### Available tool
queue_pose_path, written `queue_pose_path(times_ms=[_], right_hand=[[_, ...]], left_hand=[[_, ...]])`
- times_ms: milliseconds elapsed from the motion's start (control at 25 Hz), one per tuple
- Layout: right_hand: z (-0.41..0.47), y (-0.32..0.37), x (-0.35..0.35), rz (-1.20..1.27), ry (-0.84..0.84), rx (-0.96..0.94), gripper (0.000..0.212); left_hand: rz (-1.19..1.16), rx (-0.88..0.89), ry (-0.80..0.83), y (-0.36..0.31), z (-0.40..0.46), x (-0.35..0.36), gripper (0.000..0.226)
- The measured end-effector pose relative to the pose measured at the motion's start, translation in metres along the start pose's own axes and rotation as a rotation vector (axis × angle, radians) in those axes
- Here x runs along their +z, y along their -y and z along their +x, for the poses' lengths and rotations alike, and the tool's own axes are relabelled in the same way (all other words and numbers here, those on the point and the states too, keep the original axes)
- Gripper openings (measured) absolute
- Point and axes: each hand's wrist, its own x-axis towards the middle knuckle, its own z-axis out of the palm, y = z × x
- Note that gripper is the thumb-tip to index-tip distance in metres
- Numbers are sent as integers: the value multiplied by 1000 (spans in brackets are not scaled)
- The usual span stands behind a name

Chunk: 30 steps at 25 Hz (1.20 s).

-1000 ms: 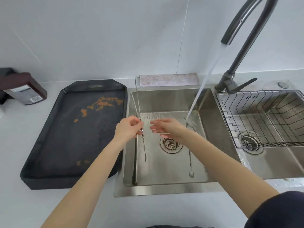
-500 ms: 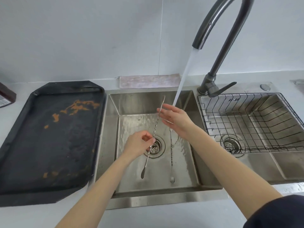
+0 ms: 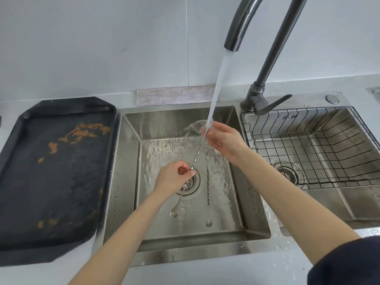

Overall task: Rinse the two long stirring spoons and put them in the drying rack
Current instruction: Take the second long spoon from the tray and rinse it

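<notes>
My left hand (image 3: 173, 178) pinches the middle of one long twisted stirring spoon (image 3: 197, 156), which slants over the left sink basin (image 3: 127, 161) with its bowl low toward me. My right hand (image 3: 225, 139) holds that spoon's upper end under the running water stream (image 3: 218, 79). A second stirring spoon (image 3: 207, 190) lies flat on the basin floor right of the drain, fork end away, bowl near. The wire drying rack (image 3: 304, 145) sits in the right basin, nothing in it.
The dark faucet (image 3: 267, 68) arches over the divider, its lever pointing right. A black tray (image 3: 55, 177) with orange stains lies on the counter to the left. A folded cloth (image 3: 174, 95) rests behind the sink against the wall. Water droplets wet the sink's front right rim.
Both hands have shifted right with the spoon. Its upper end and my right hand have come under the stream; the second spoon stays on the basin floor.
</notes>
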Motion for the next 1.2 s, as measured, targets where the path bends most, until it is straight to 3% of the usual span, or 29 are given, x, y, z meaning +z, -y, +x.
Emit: queue_pose_path(times_ms=[120, 320, 560, 720, 880, 1000, 1120, 1200], right_hand=[[4, 1, 0, 18, -12, -18, 25], [15, 14, 7, -5, -121, -25, 22], [19, 22, 9, 48, -45, -70, 29], [17, 26, 7, 64, -88, -92, 16], [15, 27, 7, -78, -92, -180, 8], [13, 24, 11, -200, -107, -229, 17], [14, 32, 12, -223, -174, -213, 15], [13, 35, 10, -224, -127, -220, 13]], left_hand=[[-7, 13, -17, 0, 1, 0, 9], [-73, 4, -9, -1, 2, -1, 10], [-129, 13, -36, -9, 7, -2, 19], [-225, -7, -27, -14, 9, 2, 20], [-242, -31, -12, -18, 8, 4, 20], [-278, -52, 17, -23, 7, 7, 19], [-339, -69, 28, -29, 10, 8, 14], [-388, -88, 31, -35, 13, 8, 14]])
